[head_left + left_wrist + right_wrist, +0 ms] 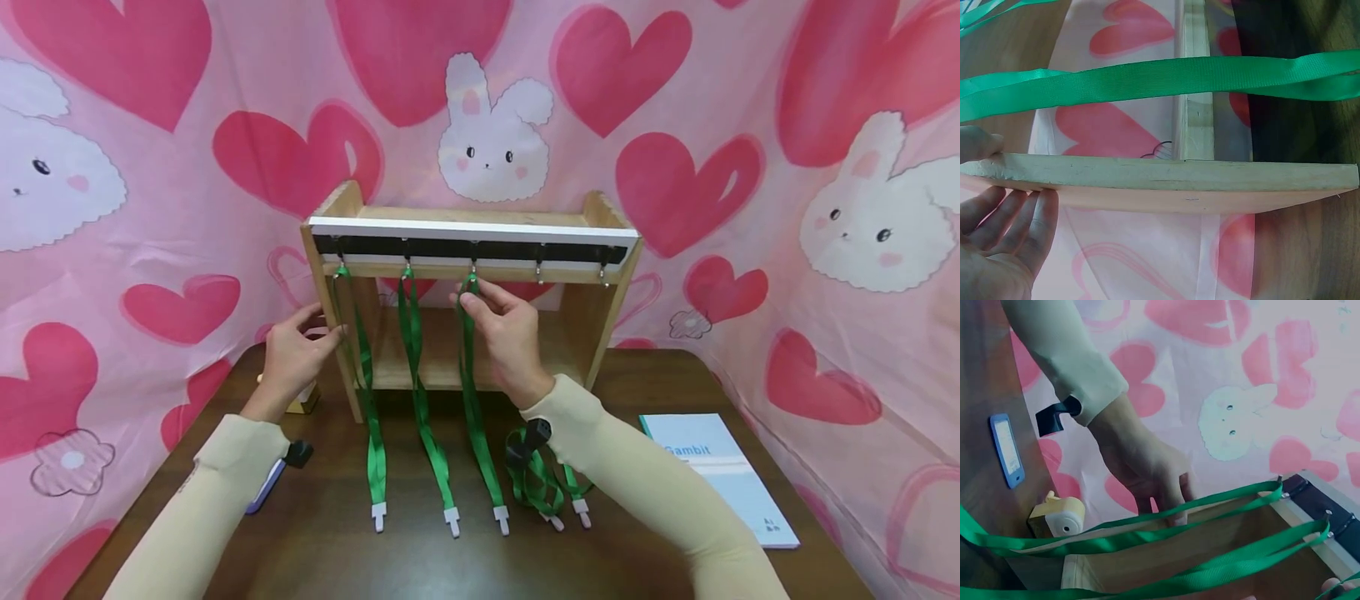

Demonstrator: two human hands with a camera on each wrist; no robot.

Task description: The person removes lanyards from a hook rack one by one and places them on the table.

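Note:
A small wooden shelf stands on the table, with a black strip of metal hooks along its white-edged top front. My left hand grips the shelf's left side panel, thumb on the inner side and fingers on the outer. With my right hand I pinch the top of a green lanyard just under the middle hook. Two more green lanyards, one at the far left and another beside it, hang from hooks with their white clips down. The two right hooks are bare.
More green lanyards lie bunched on the table under my right forearm. A white-and-blue booklet is at the right. Left of the shelf are a blue-edged phone-like object and a small yellow-and-white object. Pink heart-patterned cloth surrounds the table.

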